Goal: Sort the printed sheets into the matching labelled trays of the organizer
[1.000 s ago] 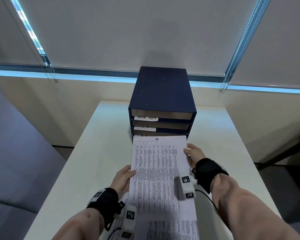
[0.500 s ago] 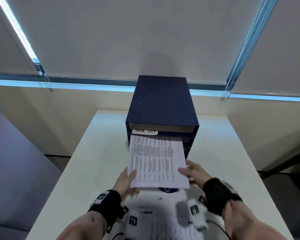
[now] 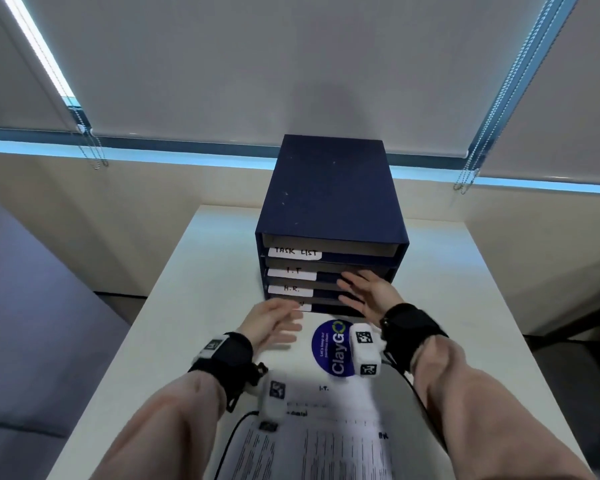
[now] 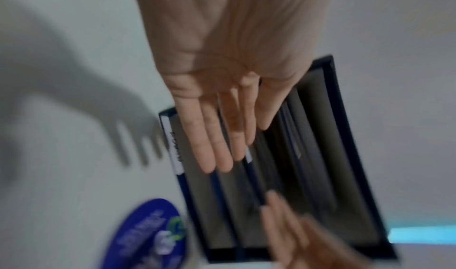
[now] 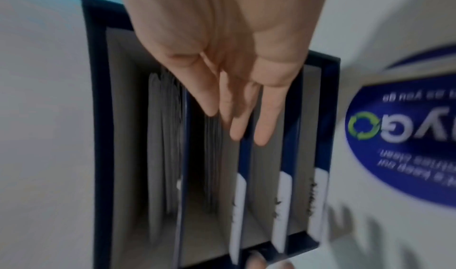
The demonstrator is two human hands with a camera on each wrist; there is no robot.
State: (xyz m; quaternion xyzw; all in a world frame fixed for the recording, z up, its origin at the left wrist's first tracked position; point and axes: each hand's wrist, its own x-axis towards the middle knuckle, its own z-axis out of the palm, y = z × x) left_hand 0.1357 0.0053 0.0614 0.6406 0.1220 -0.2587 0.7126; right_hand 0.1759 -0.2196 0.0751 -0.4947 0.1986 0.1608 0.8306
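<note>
A dark blue organizer [image 3: 329,195] with stacked trays stands on the white table [image 3: 174,306]; white labels read "TASK LIST" [image 3: 294,252], "I.T" [image 3: 291,273] and "H.R." [image 3: 290,290]. My left hand [image 3: 274,323] hovers flat in front of the lowest trays, fingers straight, holding nothing. My right hand [image 3: 364,292] is spread flat just before the tray fronts, also holding nothing. Both wrist views show straight fingers [image 4: 217,136] [image 5: 237,113] before the tray openings [image 4: 283,175] [image 5: 197,156], some with sheets inside. A stack of printed sheets [image 3: 326,434] marked "I.T." lies between my forearms.
A round blue "ClayGo" sticker [image 3: 331,348] sits on the table just in front of the organizer [image 4: 145,236] [image 5: 404,140]. Window blinds with bead chains [image 3: 94,147] hang behind the table. The table's left and right edges drop to the floor.
The printed sheet both hands held has gone into the organizer and is out of sight. Both hands have let go and pulled back slightly, now flat.
</note>
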